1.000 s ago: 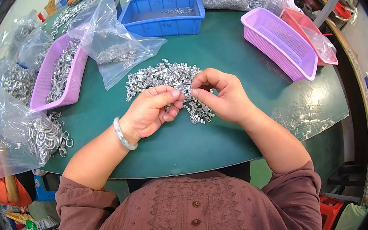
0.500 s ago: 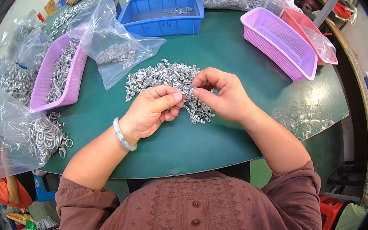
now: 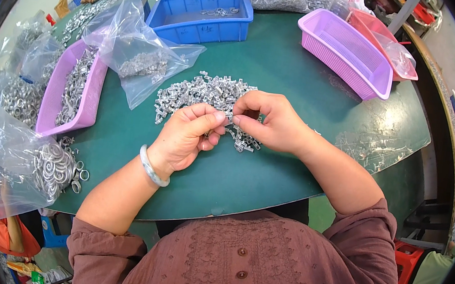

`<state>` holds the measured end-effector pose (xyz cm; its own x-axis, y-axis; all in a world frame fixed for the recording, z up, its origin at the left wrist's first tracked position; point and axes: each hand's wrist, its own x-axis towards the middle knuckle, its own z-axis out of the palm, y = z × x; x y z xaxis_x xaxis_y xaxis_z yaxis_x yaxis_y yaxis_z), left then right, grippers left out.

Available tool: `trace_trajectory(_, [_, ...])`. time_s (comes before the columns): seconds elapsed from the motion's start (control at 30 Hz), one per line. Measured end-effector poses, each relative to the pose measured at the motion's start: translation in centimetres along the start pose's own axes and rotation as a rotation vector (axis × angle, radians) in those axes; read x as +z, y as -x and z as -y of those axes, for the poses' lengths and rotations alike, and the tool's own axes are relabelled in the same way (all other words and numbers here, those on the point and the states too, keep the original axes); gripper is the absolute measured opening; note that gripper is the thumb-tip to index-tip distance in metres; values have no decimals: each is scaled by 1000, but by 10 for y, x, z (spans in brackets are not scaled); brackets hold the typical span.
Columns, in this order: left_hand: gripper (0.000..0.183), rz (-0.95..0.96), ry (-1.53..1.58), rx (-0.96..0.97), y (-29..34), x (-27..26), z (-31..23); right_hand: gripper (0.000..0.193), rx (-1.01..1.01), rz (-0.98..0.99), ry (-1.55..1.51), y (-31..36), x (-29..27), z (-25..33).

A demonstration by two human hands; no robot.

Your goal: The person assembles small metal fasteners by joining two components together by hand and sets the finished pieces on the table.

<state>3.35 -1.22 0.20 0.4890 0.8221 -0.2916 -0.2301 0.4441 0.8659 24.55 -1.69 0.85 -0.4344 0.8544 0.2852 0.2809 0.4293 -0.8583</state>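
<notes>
Mid-frame, left hand [image 3: 192, 132] and right hand [image 3: 271, 121] are pinching one small metal part [image 3: 228, 117]. The metal pile [image 3: 204, 91] is lying just above.

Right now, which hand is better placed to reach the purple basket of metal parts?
Probably the left hand: the purple basket lies on its side of the table, while the right hand is farther away.

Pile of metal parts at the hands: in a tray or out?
Out: the pile lies directly on the green table, no tray walls around it.
</notes>
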Motion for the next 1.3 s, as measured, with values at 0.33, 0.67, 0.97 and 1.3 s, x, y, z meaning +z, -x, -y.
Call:
trace_trajectory(0.33, [15, 55, 24, -71, 0, 1, -3, 7, -13, 1, 7, -1, 1, -2])
trace_trajectory(0.67, [19, 148, 53, -96, 0, -1, -1, 7, -79, -8, 31, -1, 2, -4])
trace_trajectory(0.97, [17, 159, 45, -105, 0, -1, 0, 8, -164, -46, 58, -3, 2, -6])
trace_trajectory(1.3, [15, 193, -32, -57, 0, -2, 1, 6, -197, -15, 108, -3, 0, -5])
